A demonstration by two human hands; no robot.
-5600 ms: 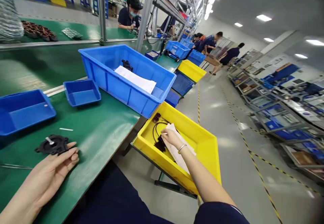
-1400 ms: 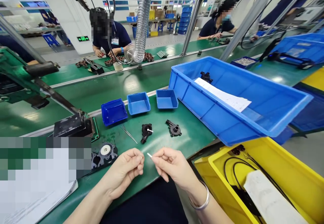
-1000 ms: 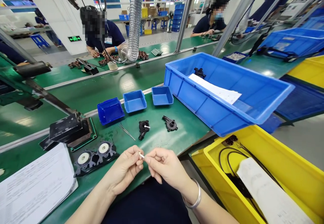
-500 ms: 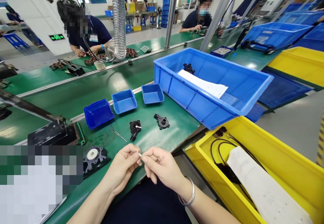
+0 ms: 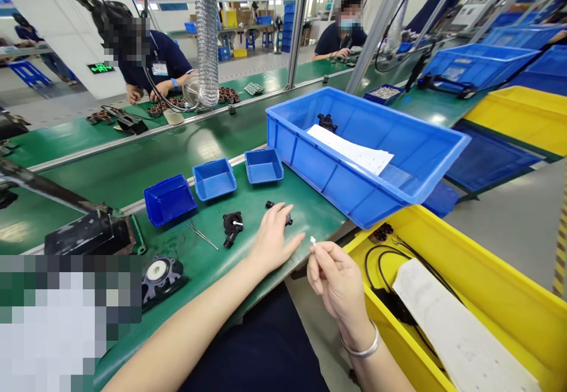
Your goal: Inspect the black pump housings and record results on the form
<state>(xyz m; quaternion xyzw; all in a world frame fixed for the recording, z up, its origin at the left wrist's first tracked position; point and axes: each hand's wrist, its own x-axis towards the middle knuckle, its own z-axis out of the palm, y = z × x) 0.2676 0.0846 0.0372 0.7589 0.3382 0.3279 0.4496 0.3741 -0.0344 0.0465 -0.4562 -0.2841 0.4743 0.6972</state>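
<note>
My left hand (image 5: pixel 273 238) reaches over the bench with its fingers spread and holds nothing. Beneath its fingertips lies a black plastic pump housing (image 5: pixel 289 219), mostly covered by the hand; contact is hard to judge. Near the bench's front edge, my right hand (image 5: pixel 335 277) pinches a small white plastic piece (image 5: pixel 312 242) between thumb and fingers, its tip pointing up. A second black housing (image 5: pixel 231 224) with a white pin in it rests to the left of my left hand. Metal tweezers (image 5: pixel 202 236) lie beside that housing.
Three small blue bins (image 5: pixel 214 179) line the back of the green bench (image 5: pixel 177 315). A large blue crate (image 5: pixel 319 173) stands at right, a yellow crate (image 5: pixel 487 262) below it. At left sits a black fixture (image 5: pixel 162 280) with a white disc. Two people work across the line.
My hands have parted. The left one has moved forward and right over the black housing and opened; the right one has moved right, carrying the white piece.
</note>
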